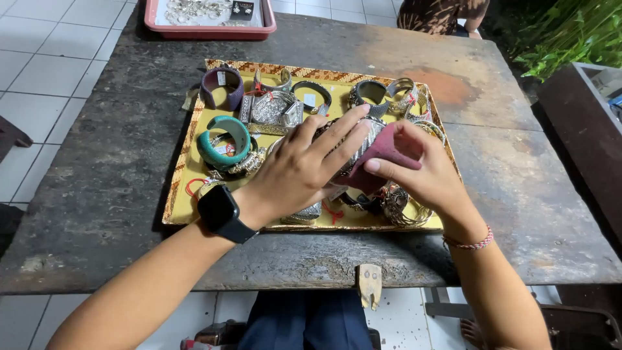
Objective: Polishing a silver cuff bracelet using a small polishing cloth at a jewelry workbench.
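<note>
1. A small wooden clamp is fixed at the near edge of the table, just in front of the person's lap.
2. A dark watch is worn on the left wrist; a beaded band is worn on the right.
3. The silver cuff is held above the near half of the tray. It is gripped by the left hand, fingers curled over its top.
4. A maroon cloth is pressed against the cuff by the right hand, fingers closed on the cloth.
5. The step in hand is judged to be polishing of the cuff. The next move is judged to call for a steady left grip while the cloth is drawn along the ribbed surface, the cuff being turned to expose untreated areas.
6. A teal bangle lies left of the hands; a purple bangle and further silver pieces lie beyond.
7. A red tray of small jewellery stands at the far edge.
</note>
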